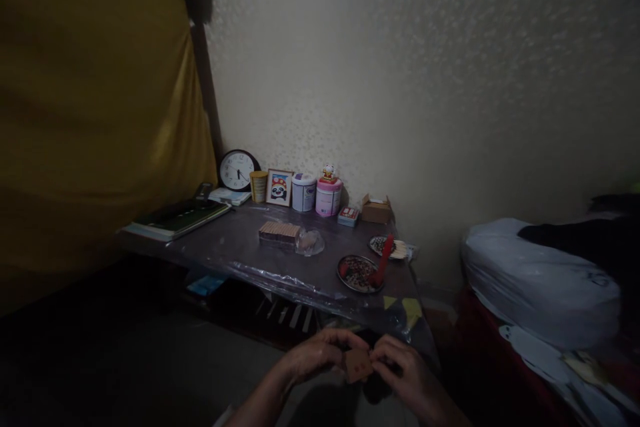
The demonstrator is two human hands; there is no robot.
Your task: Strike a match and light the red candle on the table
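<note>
Between my two hands, low in the head view and in front of the table edge, is a small flat brown piece [358, 366], like card or paper, with a few red dots on its face. My left hand [320, 355] has its fingers closed on the left and top edge of it. At its right edge the fingertips of my right hand [400, 368] are pinched together. Nearest on the table is a metal plate [345, 283] of dark and light bits, with a red spoon-like tool [384, 263] resting in it. Dim light hides finer detail.
Behind that plate lies a second plate [374, 248] beside pale sticks [399, 250]. A row of brown pieces [279, 233] sits mid-table next to a clear plastic bag [311, 242]. Along the wall stand a clock [237, 170], tins [303, 193] and a cardboard box [376, 211]. Books [175, 221] lie left.
</note>
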